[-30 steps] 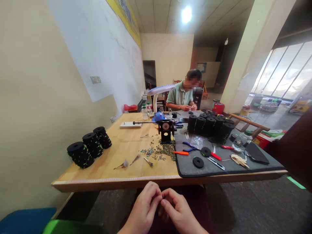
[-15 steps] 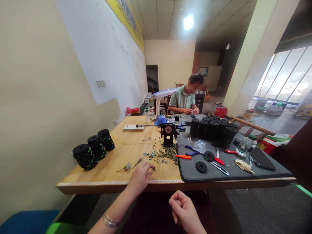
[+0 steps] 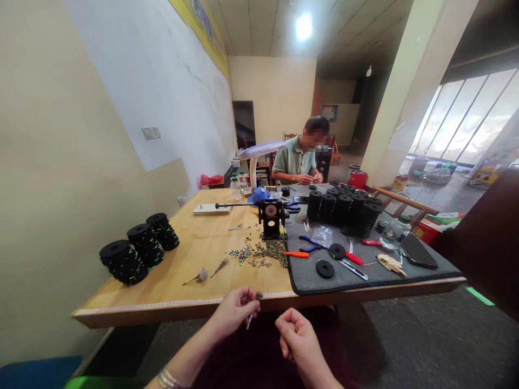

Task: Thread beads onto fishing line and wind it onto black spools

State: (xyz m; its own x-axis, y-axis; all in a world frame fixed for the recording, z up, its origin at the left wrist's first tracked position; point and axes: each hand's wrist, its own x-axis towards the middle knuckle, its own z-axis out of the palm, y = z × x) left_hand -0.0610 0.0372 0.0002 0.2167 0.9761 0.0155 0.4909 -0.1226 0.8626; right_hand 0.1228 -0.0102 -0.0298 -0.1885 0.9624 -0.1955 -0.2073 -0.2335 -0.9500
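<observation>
Pinched in my left hand, just over the table's front edge, is a small slim item with a pale stem and a dark, fuzzy-looking tip; its exact kind is unclear. My right hand is curled closed in front of the table, beside the left but apart from it. Whatever its fingers hold, if anything, is hidden. Beyond my left hand lie two wispy bundles and a loose pile of small coloured beads. Many small brass-coloured pieces are spread beside the beads.
A black winding device with a long rod stands mid-table. Black spools line the left; more spools stand right. Blue-handled pliers, a utility knife and foam discs lie on the grey mat. A person sits opposite.
My left hand has drawn back from the tabletop near the beads to the front edge, the small slim item now showing in its fingers. My right hand stays closed. The view has shifted slightly.
</observation>
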